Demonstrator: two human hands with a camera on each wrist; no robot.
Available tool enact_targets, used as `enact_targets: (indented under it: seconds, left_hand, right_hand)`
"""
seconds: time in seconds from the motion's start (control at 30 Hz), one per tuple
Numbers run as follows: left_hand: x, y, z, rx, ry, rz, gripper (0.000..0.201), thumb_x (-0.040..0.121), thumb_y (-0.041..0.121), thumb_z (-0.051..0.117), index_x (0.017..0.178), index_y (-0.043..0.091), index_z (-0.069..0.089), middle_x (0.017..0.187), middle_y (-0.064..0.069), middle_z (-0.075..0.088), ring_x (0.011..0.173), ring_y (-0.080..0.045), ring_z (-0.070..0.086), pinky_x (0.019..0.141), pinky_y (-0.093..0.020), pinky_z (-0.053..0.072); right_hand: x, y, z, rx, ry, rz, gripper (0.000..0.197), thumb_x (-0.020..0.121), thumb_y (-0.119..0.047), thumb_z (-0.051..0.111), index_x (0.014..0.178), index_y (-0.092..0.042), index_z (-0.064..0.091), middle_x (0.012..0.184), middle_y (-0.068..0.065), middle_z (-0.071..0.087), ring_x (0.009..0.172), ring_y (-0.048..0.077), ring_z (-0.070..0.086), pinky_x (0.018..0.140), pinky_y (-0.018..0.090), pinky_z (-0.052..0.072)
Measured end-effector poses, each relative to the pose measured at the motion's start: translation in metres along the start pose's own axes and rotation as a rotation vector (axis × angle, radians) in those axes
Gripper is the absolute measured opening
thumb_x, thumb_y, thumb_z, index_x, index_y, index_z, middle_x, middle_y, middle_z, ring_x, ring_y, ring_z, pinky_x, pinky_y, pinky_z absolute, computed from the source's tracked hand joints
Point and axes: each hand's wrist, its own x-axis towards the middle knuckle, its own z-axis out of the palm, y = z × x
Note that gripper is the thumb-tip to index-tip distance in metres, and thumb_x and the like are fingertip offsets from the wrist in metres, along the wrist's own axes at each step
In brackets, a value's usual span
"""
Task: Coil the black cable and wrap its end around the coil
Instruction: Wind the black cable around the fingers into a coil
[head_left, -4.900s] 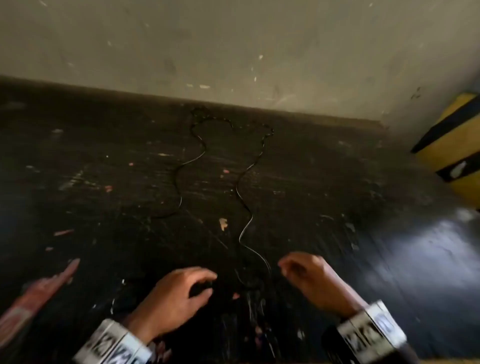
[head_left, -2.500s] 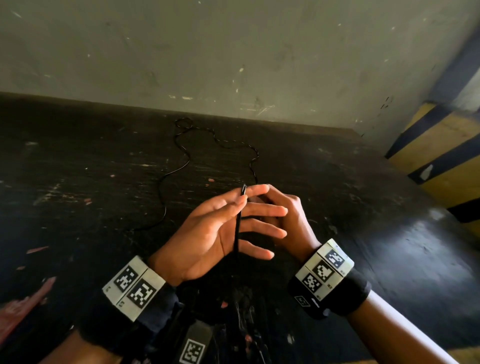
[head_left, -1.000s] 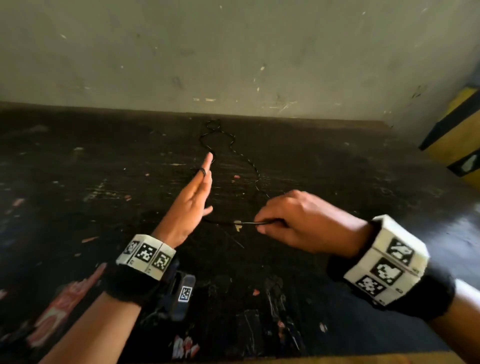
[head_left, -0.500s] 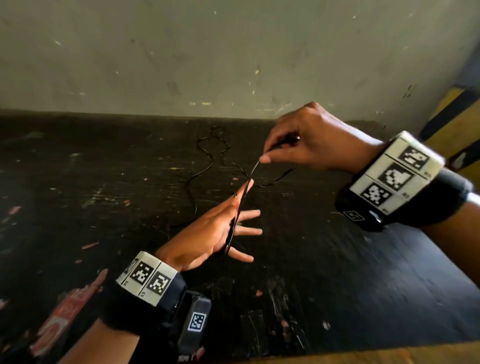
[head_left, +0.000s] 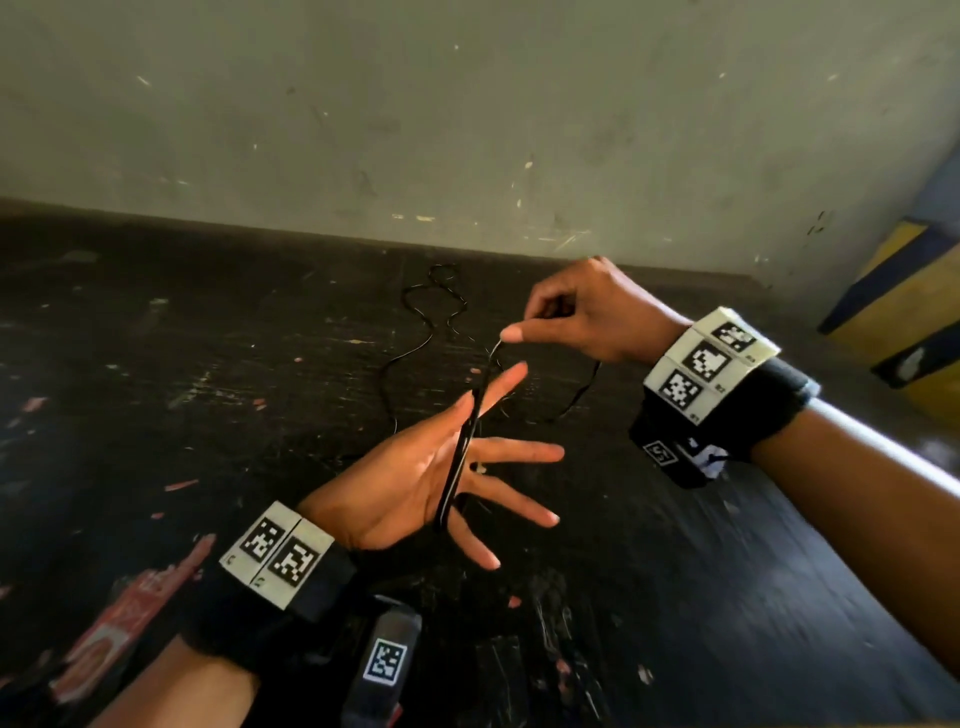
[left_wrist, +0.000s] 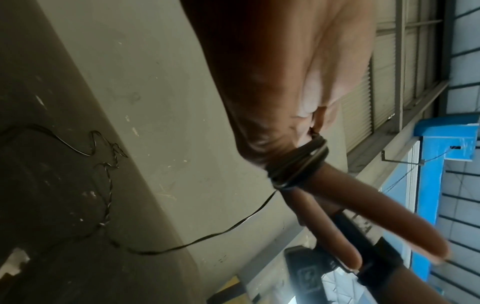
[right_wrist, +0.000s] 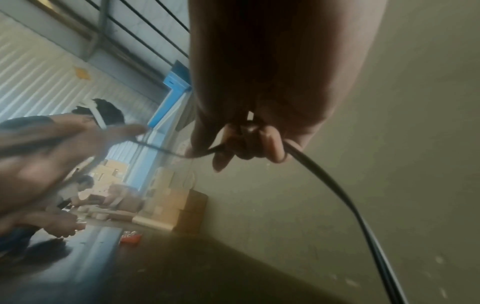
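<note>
1. Your left hand (head_left: 415, 483) has its fingers (head_left: 514, 452) straight and spread, palm turned up and inward – it serves as the form for the coil. Your right hand (head_left: 582, 317) pinches the thin black cable (head_left: 457, 457) between thumb and forefinger just above the left fingertips, the other fingers curled round the strand.

2. Half a second ago the right hand was higher and farther out, drawing the strand up off the left fingertips; now it has come down close to them, and the left wrist view shows several turns banded together round the base of the fingers. That suggests the coiling is under way but early.

3. Most of the cable remains loose: it trails from your right hand in a hanging loop and snakes across the dark scuffed tabletop (head_left: 208, 364) towards the grey wall (head_left: 467, 130), ending in a small tangle near the table's far edge. A second ago that tail lay much the same way, so little slack has been taken up.

4. Room to move looks ample – the table is open on both sides of your hands, and the yellow-and-black striped post (head_left: 914, 312) stands well apart on the right. The wall is close behind the tangle; kinks there may snag as you draw the slack in.
</note>
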Motion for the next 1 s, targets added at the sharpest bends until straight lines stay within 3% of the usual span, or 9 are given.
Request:
enact_targets:
  seconds: [0.13, 0.23, 0.3, 0.37, 0.5, 0.6, 0.73, 0.87, 1.0]
  left_hand:
    - [0.003, 0.012, 0.004, -0.030, 0.021, 0.128, 0.048, 0.091, 0.053, 0.026, 0.139, 0.058, 0.025, 0.144, -0.014, 0.050, 0.107, -0.038, 0.065, 0.056, -0.040, 0.062]
    - [0.008, 0.027, 0.002, -0.051, 0.108, 0.277, 0.048, 0.092, 0.052, 0.024, 0.140, 0.056, 0.025, 0.143, -0.013, 0.051, 0.104, -0.037, 0.067, 0.055, -0.039, 0.062]
    - [0.013, 0.039, -0.003, -0.067, 0.181, 0.364, 0.047, 0.094, 0.051, 0.022, 0.141, 0.056, 0.023, 0.145, -0.014, 0.048, 0.105, -0.038, 0.066, 0.057, -0.039, 0.062]
    - [0.017, 0.049, -0.009, -0.078, 0.275, 0.436, 0.045, 0.097, 0.051, 0.020, 0.142, 0.056, 0.020, 0.147, -0.013, 0.044, 0.105, -0.039, 0.067, 0.058, -0.038, 0.062]
    - [0.025, 0.059, -0.023, 0.001, 0.443, 0.523, 0.045, 0.098, 0.050, 0.019, 0.143, 0.056, 0.015, 0.152, -0.014, 0.036, 0.104, -0.036, 0.068, 0.069, -0.044, 0.062]
    - [0.035, 0.052, -0.032, 0.144, 0.548, 0.462, 0.045, 0.097, 0.052, 0.021, 0.141, 0.059, 0.011, 0.157, -0.012, 0.025, 0.107, -0.036, 0.066, 0.076, -0.050, 0.058]
    - [0.043, 0.029, -0.041, 0.407, 0.610, 0.277, 0.053, 0.088, 0.062, 0.026, 0.138, 0.063, 0.009, 0.160, -0.007, 0.019, 0.112, -0.034, 0.063, 0.075, -0.049, 0.059]
    - [0.045, 0.006, -0.035, 0.571, 0.554, 0.097, 0.048, 0.090, 0.060, 0.025, 0.135, 0.067, 0.010, 0.158, -0.005, 0.026, 0.105, -0.030, 0.067, 0.071, -0.046, 0.060]
    - [0.044, -0.005, -0.022, 0.635, 0.435, -0.016, 0.055, 0.086, 0.062, 0.028, 0.137, 0.064, 0.010, 0.156, -0.005, 0.031, 0.094, -0.028, 0.073, 0.068, -0.051, 0.060]
  right_hand:
    - [-0.014, 0.008, 0.042, 0.166, -0.019, 0.017, 0.030, 0.092, -0.026, 0.057, 0.065, -0.019, 0.067, 0.052, -0.001, 0.055, 0.043, 0.004, 0.043, 0.045, 0.017, 0.034]
    - [-0.031, 0.004, 0.078, 0.453, 0.038, 0.079, 0.039, 0.096, -0.015, 0.050, 0.062, -0.028, 0.062, 0.054, 0.001, 0.055, 0.045, 0.003, 0.047, 0.045, 0.015, 0.037]
    - [-0.040, 0.000, 0.097, 0.522, 0.007, 0.137, 0.030, 0.097, -0.016, 0.049, 0.074, -0.022, 0.067, 0.060, 0.008, 0.059, 0.050, 0.010, 0.055, 0.049, 0.018, 0.045]
    - [-0.047, 0.000, 0.111, 0.563, -0.054, 0.175, 0.015, 0.095, -0.013, 0.052, 0.098, -0.012, 0.067, 0.067, 0.003, 0.062, 0.057, 0.007, 0.059, 0.059, 0.023, 0.052]
    - [-0.057, -0.001, 0.119, 0.368, -0.229, 0.142, 0.039, 0.093, -0.014, 0.056, 0.131, -0.015, 0.049, 0.086, 0.003, 0.070, 0.080, 0.008, 0.068, 0.080, 0.029, 0.056]
    - [-0.061, -0.012, 0.109, 0.204, -0.294, 0.076, 0.040, 0.095, -0.016, 0.052, 0.134, -0.020, 0.047, 0.091, 0.006, 0.072, 0.084, 0.013, 0.069, 0.082, 0.029, 0.056]
    - [-0.059, -0.031, 0.079, -0.002, -0.289, -0.024, 0.016, 0.094, -0.022, 0.049, 0.097, -0.016, 0.064, 0.084, 0.007, 0.069, 0.075, 0.022, 0.066, 0.070, 0.042, 0.055]
    - [-0.052, -0.038, 0.035, -0.329, -0.373, -0.086, 0.016, 0.091, -0.024, 0.052, 0.097, -0.020, 0.067, 0.092, 0.004, 0.069, 0.083, 0.023, 0.065, 0.066, 0.030, 0.046]
    - [-0.035, -0.022, -0.006, -0.447, -0.388, -0.151, 0.013, 0.089, -0.025, 0.058, 0.096, -0.018, 0.067, 0.087, -0.010, 0.058, 0.079, 0.010, 0.057, 0.063, 0.020, 0.041]
